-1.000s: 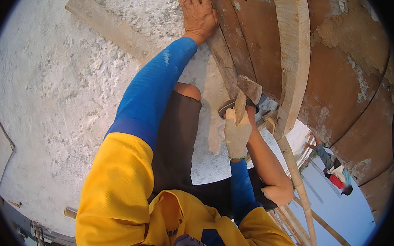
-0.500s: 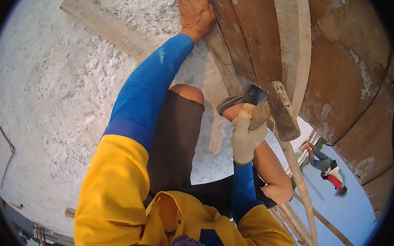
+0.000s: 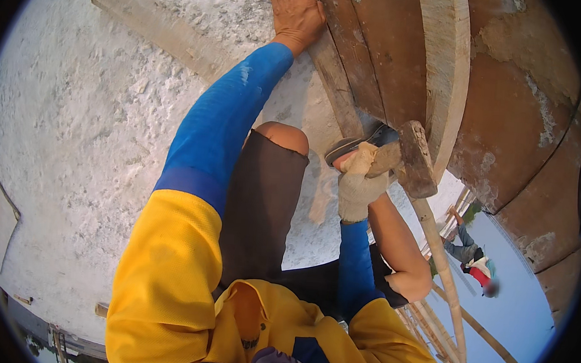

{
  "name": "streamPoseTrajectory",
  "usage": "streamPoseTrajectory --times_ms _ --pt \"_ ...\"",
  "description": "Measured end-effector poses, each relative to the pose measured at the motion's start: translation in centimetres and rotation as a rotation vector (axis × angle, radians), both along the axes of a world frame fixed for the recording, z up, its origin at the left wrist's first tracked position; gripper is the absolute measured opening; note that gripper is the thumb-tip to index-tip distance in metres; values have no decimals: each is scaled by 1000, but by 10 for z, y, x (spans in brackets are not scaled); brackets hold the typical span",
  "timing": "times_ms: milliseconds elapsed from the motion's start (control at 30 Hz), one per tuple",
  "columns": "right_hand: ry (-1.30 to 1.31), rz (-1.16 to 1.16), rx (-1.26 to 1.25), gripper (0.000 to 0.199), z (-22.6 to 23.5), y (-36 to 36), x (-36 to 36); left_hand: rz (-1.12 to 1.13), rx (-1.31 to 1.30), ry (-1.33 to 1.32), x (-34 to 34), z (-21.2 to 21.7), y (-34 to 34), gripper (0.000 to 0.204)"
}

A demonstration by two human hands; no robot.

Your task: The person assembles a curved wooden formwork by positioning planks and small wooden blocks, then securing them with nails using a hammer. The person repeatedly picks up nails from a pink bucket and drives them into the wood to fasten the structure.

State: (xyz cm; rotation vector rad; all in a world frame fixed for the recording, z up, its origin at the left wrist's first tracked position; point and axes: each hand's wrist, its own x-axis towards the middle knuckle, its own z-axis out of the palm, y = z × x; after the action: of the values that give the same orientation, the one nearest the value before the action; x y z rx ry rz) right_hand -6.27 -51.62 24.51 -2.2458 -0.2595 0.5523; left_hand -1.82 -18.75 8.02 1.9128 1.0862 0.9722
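My left hand (image 3: 296, 14) is bare and lies flat with its fingers stretched out. It presses on the top part of a narrow wooden plank (image 3: 337, 85) beside the brown panels; the picture's upper edge cuts off its fingertips. A pale knitted glove covers my right hand (image 3: 359, 190), which is closed round the short handle of a hammer (image 3: 418, 160). The hammer's blocky, worn head sits to the right of the glove, in front of a long pale board (image 3: 442, 78), apart from the plank under my left hand.
Large brown panels (image 3: 502, 146) rise along the right. Another board (image 3: 160, 27) lies on the rough whitish ground (image 3: 102, 145). Wooden poles (image 3: 445, 268) stand at the lower right, where another person (image 3: 474, 257) is seen farther off. My sandalled foot is by the plank's lower end.
My right hand and the hammer have shifted slightly to the left and upward. The planks and panels sit a little farther right in the picture. My left hand stays on the plank.
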Motion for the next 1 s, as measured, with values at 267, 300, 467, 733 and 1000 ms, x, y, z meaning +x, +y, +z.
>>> streamPoseTrajectory --times_ms 267,300,467,733,1000 --pt "135 230 -243 16 14 -1 32 45 82 5 5 -3 4 78" --pt "-62 150 -113 16 15 -7 22 49 77 18 5 -4 0 78" --pt "135 213 -252 14 -36 2 16 37 41 22 2 -4 -2 79" --pt "-304 345 -231 21 18 22 -8 48 70 10 3 -6 -2 79" --pt "506 76 -291 23 -16 23 22 65 137 14 2 -1 12 81"
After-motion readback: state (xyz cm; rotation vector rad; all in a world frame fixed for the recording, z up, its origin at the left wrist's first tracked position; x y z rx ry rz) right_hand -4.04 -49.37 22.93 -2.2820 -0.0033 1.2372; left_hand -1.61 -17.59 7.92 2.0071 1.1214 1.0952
